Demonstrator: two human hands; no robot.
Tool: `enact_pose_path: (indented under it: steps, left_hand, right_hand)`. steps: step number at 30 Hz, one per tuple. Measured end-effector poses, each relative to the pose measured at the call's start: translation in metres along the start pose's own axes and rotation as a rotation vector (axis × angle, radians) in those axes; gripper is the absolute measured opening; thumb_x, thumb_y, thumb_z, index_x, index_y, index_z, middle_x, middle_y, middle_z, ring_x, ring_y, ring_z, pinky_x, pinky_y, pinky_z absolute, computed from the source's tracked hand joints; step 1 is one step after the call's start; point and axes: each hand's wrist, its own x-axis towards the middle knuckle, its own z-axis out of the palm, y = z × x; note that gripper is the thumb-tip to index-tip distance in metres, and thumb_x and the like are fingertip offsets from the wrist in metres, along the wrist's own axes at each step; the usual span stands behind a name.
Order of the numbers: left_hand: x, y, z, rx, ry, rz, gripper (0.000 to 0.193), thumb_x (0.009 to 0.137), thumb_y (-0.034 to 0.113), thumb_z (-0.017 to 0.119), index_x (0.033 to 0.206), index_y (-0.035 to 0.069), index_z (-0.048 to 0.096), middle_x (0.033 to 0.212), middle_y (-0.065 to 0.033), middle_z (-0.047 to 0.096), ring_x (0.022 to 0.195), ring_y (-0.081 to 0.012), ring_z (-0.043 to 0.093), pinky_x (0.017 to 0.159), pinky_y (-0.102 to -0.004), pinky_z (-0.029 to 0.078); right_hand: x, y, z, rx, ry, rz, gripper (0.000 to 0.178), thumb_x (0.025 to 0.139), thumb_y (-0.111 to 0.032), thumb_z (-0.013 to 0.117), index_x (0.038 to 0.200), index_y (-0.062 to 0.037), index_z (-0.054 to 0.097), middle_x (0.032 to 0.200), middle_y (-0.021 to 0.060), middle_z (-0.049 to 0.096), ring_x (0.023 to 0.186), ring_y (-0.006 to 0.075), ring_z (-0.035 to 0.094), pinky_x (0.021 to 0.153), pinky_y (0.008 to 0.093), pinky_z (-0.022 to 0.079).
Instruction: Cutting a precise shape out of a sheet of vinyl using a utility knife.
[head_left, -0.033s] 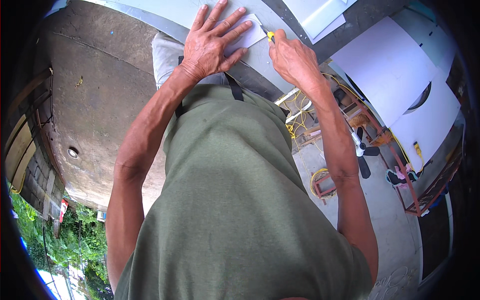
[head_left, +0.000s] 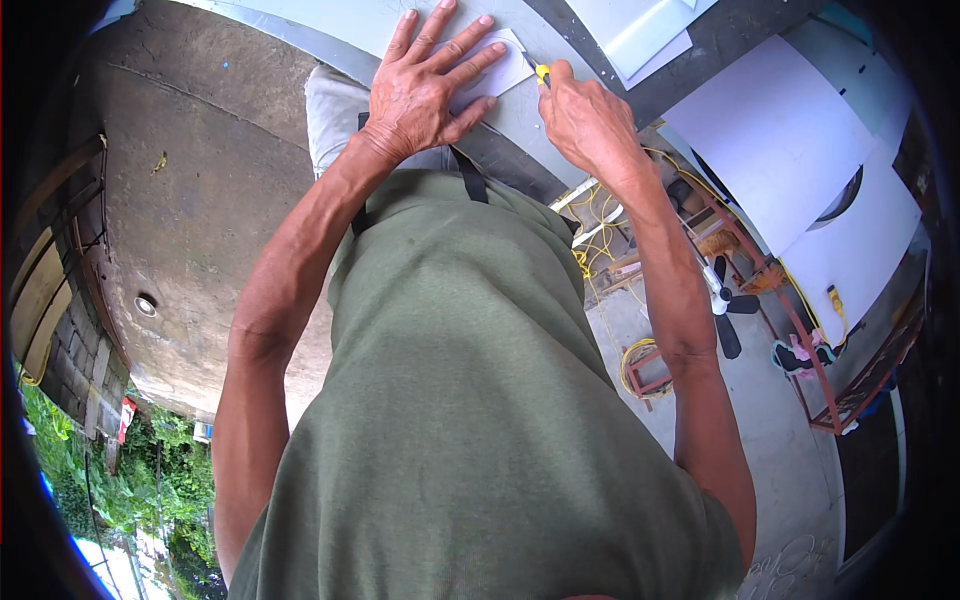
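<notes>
My left hand (head_left: 425, 90) lies flat with its fingers spread on a small white sheet (head_left: 508, 75), holding it against the pale work surface (head_left: 535, 120). My right hand (head_left: 592, 120) is closed round a yellow and black cutter knife (head_left: 543, 74). The knife's thin grey blade points up and left and meets the right edge of the sheet, close to my left fingertips. A curved line shows faintly on the sheet. Part of the sheet is hidden under my left palm.
More white sheets (head_left: 640, 40) lie beyond the knife. Large white panels (head_left: 770, 140) stand at the right near a reddish metal frame (head_left: 825, 385). Yellow cord (head_left: 595, 235) tangles below my right wrist, beside a fan with dark blades (head_left: 732, 322). A concrete floor (head_left: 210, 200) stretches left.
</notes>
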Motion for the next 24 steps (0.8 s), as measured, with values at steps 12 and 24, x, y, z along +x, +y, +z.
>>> enact_pose_path:
  steps: [12, 24]
  left_hand:
    - [0.001, 0.000, 0.002, 0.009, 0.032, -0.011, 0.060, 0.089, 0.050, 0.072, 0.146, 0.037, 0.060, 0.162, 0.0046, 0.045, 0.156, -0.0301, 0.030, 0.128, -0.0554, 0.016]
    - [0.001, 0.002, 0.002, 0.012, 0.020, -0.030, 0.060, 0.087, 0.048, 0.074, 0.145, 0.037, 0.061, 0.162, 0.0056, 0.045, 0.156, -0.0305, 0.030, 0.128, -0.0570, 0.018]
  right_hand:
    - [-0.007, -0.015, 0.012, 0.106, 0.047, 0.100, 0.025, 0.100, -0.020, 0.057, 0.099, 0.0043, 0.052, 0.075, 0.0312, 0.069, 0.077, 0.0492, 0.073, 0.070, 0.0561, 0.058]
    - [-0.010, -0.024, 0.016, 0.175, 0.004, 0.197, 0.032, 0.105, -0.026, 0.050, 0.104, 0.0063, 0.050, 0.081, 0.0356, 0.068, 0.084, 0.0539, 0.070, 0.076, 0.0588, 0.056]
